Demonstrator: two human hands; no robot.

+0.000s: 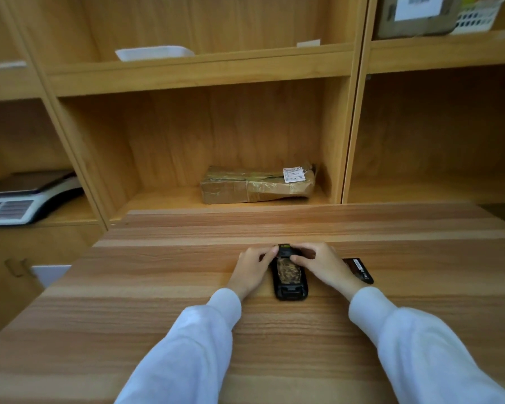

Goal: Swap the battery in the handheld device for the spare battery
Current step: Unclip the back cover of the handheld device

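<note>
A black handheld device (290, 279) lies face down on the wooden table (158, 301), its long side pointing away from me. Its back shows a mottled brownish panel in the middle. My left hand (252, 268) rests against the device's far left side, fingertips at its top end. My right hand (321, 263) covers the far right side, thumb pressing on the back near the top. A flat black battery (360, 269) with a white label strip lies on the table just right of my right wrist, partly hidden by it.
Wooden shelving stands behind the table. A taped cardboard parcel (257, 184) lies in the middle cubby. A weighing scale (24, 198) sits at the left. A white tray (153, 53) and another parcel (417, 16) are on upper shelves.
</note>
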